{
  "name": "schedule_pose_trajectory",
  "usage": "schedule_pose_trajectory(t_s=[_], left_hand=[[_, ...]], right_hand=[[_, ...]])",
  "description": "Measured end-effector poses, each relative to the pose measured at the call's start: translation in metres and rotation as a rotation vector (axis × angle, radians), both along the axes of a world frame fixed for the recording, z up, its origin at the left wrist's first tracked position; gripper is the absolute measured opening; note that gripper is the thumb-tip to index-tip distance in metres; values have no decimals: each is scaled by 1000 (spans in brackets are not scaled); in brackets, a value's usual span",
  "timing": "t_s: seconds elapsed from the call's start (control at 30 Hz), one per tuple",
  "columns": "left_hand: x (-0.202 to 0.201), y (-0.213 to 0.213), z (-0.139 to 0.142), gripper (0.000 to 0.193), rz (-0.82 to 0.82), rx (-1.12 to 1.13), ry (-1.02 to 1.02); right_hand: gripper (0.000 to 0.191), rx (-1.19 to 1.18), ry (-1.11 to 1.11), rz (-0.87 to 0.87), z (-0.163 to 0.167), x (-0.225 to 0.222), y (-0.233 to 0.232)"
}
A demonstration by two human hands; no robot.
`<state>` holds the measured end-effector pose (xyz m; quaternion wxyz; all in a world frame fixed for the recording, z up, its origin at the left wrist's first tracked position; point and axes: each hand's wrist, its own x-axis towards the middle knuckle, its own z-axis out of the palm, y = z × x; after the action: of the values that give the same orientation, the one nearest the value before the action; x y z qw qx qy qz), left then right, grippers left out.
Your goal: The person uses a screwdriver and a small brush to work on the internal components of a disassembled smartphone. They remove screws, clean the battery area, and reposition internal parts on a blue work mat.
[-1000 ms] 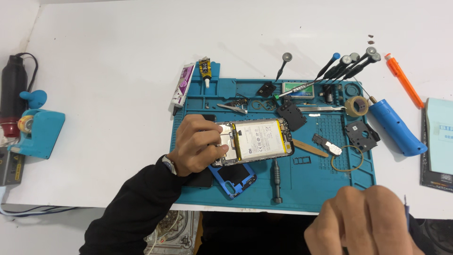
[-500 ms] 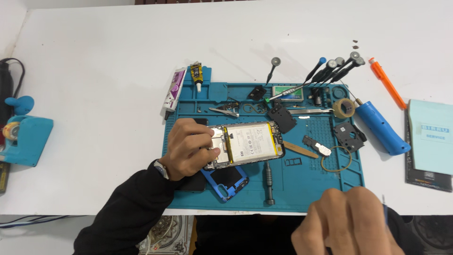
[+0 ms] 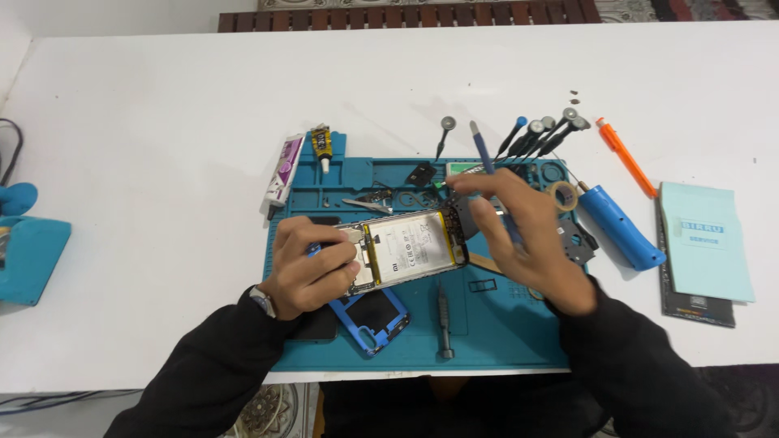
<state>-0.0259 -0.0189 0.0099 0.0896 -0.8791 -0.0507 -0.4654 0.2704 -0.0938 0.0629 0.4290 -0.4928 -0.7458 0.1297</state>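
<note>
An opened phone (image 3: 410,247) with its pale battery showing lies on a blue repair mat (image 3: 487,332). My left hand (image 3: 308,268) grips the phone's left end and holds it flat. My right hand (image 3: 523,239) is over the phone's right end, holding a thin blue-handled tool (image 3: 487,174) upright between its fingers. The tool's lower tip is hidden behind my fingers.
A blue phone frame (image 3: 373,316) and a small screwdriver (image 3: 444,320) lie on the mat's front. Glue tubes (image 3: 286,169), several screwdrivers (image 3: 540,134), a tape roll (image 3: 563,195), a blue cylinder tool (image 3: 621,229), an orange pen (image 3: 625,156) and a pale blue packet (image 3: 704,243) surround it. A blue stand (image 3: 28,255) sits far left.
My right hand rose from the bottom edge to the phone's right end and now holds the blue-handled tool. My left hand stayed on the phone.
</note>
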Motion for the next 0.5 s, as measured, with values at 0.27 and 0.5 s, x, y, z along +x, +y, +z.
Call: schedule_pose_trajectory(t_s=[0.27,0.5], left_hand=[[1,-4,-2,20,44,10,40],[3,-4,-2,21,129,28,90]], right_hand=[[29,-637,547,61,-50,2,19],[19,-623,773,109,-64,0,20]])
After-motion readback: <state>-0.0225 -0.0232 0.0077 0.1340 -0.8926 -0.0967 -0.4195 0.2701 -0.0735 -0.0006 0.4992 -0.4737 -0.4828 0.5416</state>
